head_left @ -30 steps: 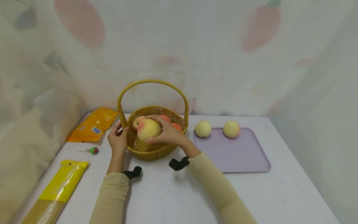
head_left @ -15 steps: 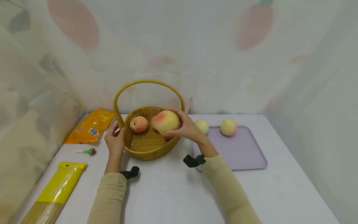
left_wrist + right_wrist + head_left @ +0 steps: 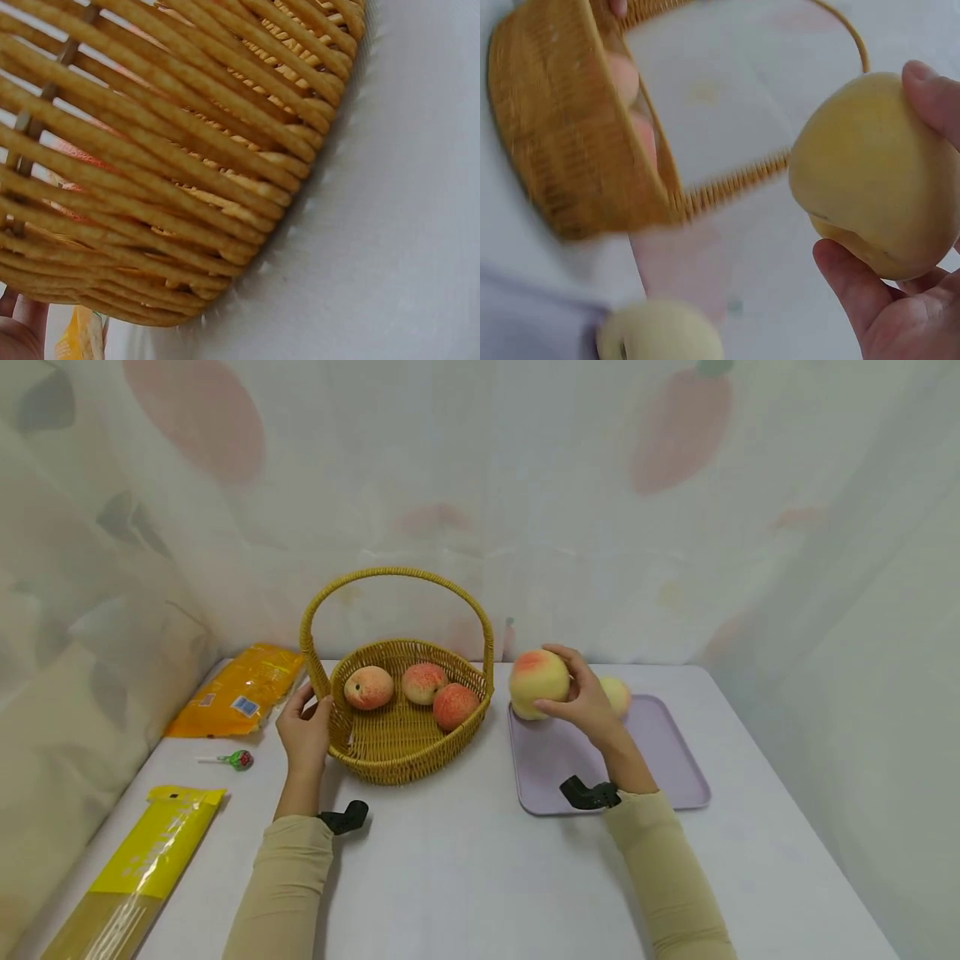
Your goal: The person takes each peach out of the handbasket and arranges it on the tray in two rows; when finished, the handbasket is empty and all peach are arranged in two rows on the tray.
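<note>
In the head view my right hand (image 3: 581,693) grips a large yellow peach (image 3: 540,681) with a red blush, raised over the back left corner of the lilac tray (image 3: 600,768). Thumb and fingers wrap this peach (image 3: 877,172) in the right wrist view. My left hand (image 3: 306,731) pinches the left side of the wicker basket (image 3: 397,772), where the arched handle meets the rim. Inside it lie a speckled peach (image 3: 369,687) at the left, a redder peach (image 3: 424,683) and another red peach (image 3: 455,707) at the right.
A pale peach (image 3: 617,696) sits at the tray's back edge, partly behind my right hand. Another pale peach (image 3: 660,334) is mostly hidden by the held one in the head view. Left lie an orange packet (image 3: 236,692), a lollipop (image 3: 238,760) and a yellow noodle packet (image 3: 142,868).
My right hand has carried the yellow peach from inside the basket rightward to above the tray, uncovering the red peaches. The left hand keeps its hold on the basket.
</note>
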`<state>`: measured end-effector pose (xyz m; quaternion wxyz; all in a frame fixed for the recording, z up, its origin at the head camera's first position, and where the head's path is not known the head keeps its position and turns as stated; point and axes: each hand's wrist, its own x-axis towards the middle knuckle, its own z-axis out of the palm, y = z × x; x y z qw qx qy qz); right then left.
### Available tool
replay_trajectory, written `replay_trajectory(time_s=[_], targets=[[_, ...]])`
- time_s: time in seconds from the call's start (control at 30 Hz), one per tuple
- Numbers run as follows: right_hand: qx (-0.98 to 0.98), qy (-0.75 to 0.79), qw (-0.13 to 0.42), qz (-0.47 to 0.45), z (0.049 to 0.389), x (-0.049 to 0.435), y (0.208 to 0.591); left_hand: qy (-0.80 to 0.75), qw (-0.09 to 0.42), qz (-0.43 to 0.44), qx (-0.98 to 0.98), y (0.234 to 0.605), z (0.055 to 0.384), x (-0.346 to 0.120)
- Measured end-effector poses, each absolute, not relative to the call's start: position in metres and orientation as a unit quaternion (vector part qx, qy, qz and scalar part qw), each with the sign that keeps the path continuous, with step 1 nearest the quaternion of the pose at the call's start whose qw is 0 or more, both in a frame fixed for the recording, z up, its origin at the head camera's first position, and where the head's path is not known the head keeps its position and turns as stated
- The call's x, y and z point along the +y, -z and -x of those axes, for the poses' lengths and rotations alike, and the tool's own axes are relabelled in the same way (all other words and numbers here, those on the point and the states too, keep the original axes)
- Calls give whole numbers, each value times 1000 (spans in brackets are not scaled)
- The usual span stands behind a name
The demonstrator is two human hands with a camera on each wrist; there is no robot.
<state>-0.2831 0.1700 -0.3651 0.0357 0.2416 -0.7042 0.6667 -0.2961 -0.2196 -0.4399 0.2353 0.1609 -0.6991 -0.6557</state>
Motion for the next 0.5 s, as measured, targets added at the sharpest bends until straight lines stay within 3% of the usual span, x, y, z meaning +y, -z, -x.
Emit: replay_trajectory(time_s=[0.5], targets=[[-673,-715,166,-93,284,280,389,654,233,-166,-701,440,297,-219]])
